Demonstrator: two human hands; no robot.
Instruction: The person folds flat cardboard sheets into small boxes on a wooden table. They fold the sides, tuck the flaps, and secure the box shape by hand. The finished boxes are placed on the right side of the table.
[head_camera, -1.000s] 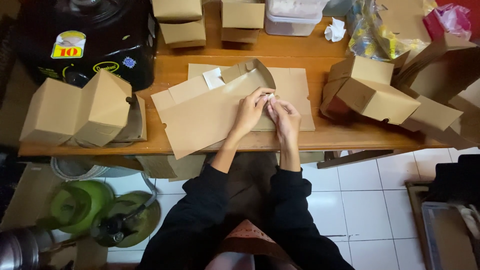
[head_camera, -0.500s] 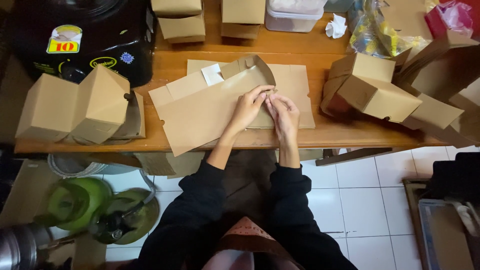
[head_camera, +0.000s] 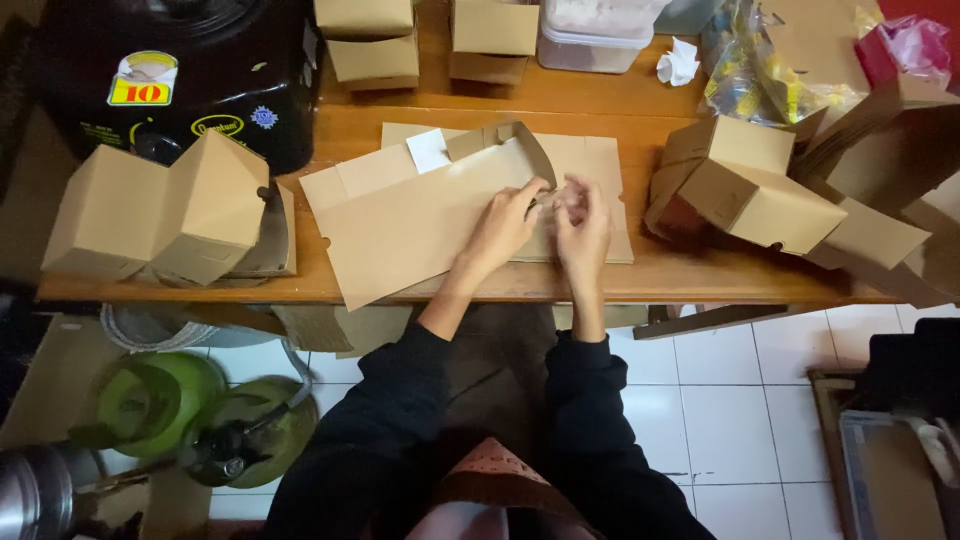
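Pinching the raised flap (head_camera: 515, 140) of the flat carton (head_camera: 420, 215) on the tabletop (head_camera: 700, 278) — left hand (head_camera: 503, 225) grips it, right hand (head_camera: 583, 225) just beside, fingers curled, grip unclear — carton's long axis runs left-right.

Left hand (head_camera: 503, 226) and right hand (head_camera: 583, 218) on a flat cardboard box blank (head_camera: 420, 215) atop the wooden table (head_camera: 700, 275).
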